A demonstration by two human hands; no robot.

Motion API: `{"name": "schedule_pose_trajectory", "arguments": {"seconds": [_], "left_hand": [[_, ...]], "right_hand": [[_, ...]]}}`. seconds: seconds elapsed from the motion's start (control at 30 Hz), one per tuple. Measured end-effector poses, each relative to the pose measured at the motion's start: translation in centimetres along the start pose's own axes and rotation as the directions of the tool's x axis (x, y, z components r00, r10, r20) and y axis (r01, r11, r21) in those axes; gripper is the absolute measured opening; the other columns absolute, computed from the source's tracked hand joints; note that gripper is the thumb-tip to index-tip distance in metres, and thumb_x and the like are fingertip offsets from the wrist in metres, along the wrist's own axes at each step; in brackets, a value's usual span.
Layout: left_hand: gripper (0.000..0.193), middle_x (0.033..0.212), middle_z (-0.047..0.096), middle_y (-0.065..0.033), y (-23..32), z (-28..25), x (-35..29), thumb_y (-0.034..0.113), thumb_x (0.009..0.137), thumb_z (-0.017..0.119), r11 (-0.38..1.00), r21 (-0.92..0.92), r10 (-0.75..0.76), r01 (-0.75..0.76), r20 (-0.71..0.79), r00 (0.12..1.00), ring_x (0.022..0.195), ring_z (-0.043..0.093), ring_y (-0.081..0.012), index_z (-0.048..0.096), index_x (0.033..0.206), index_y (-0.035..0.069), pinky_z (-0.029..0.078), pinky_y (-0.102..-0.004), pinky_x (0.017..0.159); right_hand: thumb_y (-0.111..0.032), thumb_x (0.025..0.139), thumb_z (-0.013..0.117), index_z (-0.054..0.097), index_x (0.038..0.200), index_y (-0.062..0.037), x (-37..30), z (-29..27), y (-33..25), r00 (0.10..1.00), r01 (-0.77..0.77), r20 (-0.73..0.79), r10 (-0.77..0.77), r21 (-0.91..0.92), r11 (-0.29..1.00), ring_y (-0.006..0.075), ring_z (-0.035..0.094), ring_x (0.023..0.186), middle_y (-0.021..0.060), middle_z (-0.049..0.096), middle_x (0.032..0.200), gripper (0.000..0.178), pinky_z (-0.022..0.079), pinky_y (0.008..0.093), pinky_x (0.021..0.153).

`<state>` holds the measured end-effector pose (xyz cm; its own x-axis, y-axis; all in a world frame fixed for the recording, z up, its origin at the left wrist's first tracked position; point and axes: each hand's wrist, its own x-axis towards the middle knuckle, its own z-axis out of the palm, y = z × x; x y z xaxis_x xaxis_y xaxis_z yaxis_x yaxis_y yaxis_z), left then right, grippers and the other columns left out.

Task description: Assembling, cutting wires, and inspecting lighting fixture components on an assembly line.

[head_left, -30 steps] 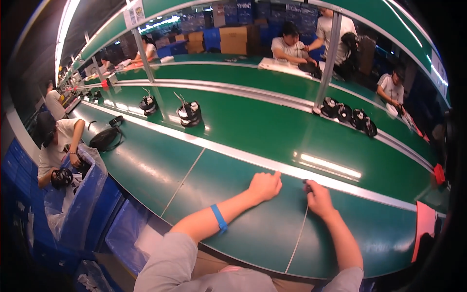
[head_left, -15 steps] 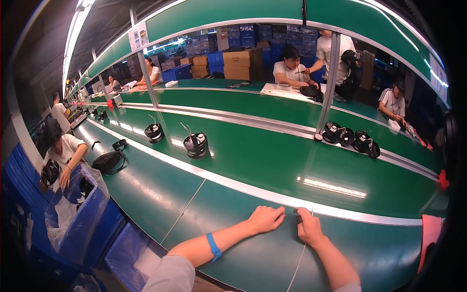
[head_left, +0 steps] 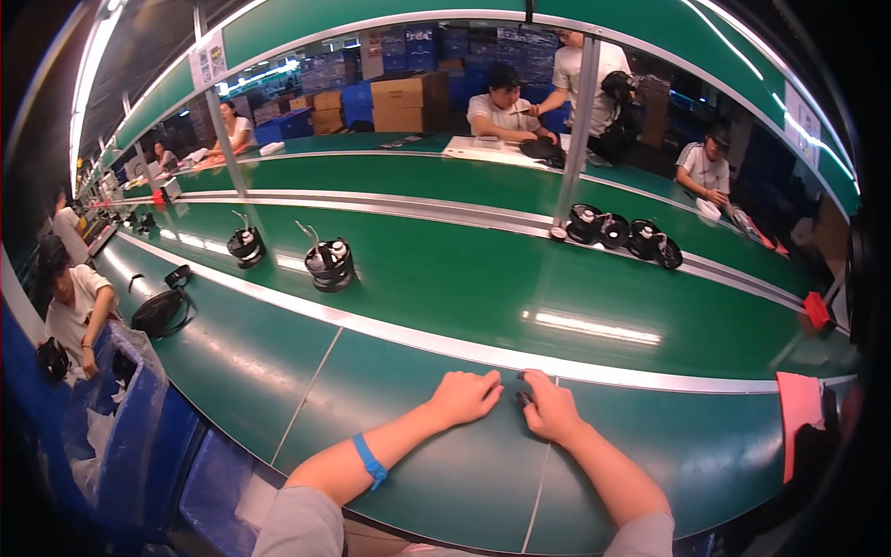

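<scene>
Black, round, plastic-looking housing with protruding wires [head_left: 330, 275], nearer of two beyond the green desk [head_left: 380, 381]'s far edge, probably light and stiff, best taken by its side wall, sparing fragile wires, with left hand [head_left: 464, 399] and right hand [head_left: 551, 412] loosely curled, fingers apart from thumbs.

We get main light from long overhead tube [head_left: 90, 74] at upper left, plus light strips [head_left: 724, 39] at upper right. Green belt [head_left: 445, 278] throws hard glare bar right of centre; near worktop [head_left: 218, 353] shows soft sheen at left. We read left hand [head_left: 467, 397] and right hand [head_left: 549, 407] well lit. Background dim, far workers [head_left: 705, 172] soft. Fisheye bends straight edges; corners black.
</scene>
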<state>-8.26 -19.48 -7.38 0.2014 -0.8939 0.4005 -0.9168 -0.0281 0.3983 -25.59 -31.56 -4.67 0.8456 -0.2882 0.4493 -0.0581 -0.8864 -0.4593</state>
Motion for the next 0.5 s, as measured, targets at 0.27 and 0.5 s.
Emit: {"name": "schedule_pose_trajectory", "arguments": {"seconds": [0.27, 0.5], "left_hand": [[0.017, 0.064, 0.064, -0.0110, 0.39, -0.29, 0.27, 0.028, 0.088, 0.058, 1.000, -0.016, -0.008, 0.009, 0.021, 1.000, 0.059, 0.063, -0.0351, 0.057, 0.087, 0.011, 0.049, -0.0473, 0.054], [0.017, 0.064, 0.064, -0.0117, 0.19, -0.71, 0.06, 0.029, 0.088, 0.058, 1.000, -0.007, -0.014, 0.014, 0.017, 1.000, 0.059, 0.062, -0.0354, 0.057, 0.087, 0.011, 0.048, -0.0471, 0.053]], "right_hand": [[-0.005, 0.078, 0.061, 0.048, 0.119, -0.0030, -0.47, -0.15, -0.36, 0.995, 0.094, -0.015, -0.094, 0.024, 0.995, 0.0362, 0.063, 0.084, 0.0163, 0.056, 0.121, 0.043, 0.052, 0.0407, 0.060], [-0.007, 0.081, 0.059, 0.044, 0.126, -0.0046, -0.45, 0.36, -0.05, 1.000, -0.019, -0.020, 0.020, 0.051, 0.999, 0.0392, 0.063, 0.083, 0.0172, 0.052, 0.128, 0.048, 0.053, 0.0433, 0.062]]}}
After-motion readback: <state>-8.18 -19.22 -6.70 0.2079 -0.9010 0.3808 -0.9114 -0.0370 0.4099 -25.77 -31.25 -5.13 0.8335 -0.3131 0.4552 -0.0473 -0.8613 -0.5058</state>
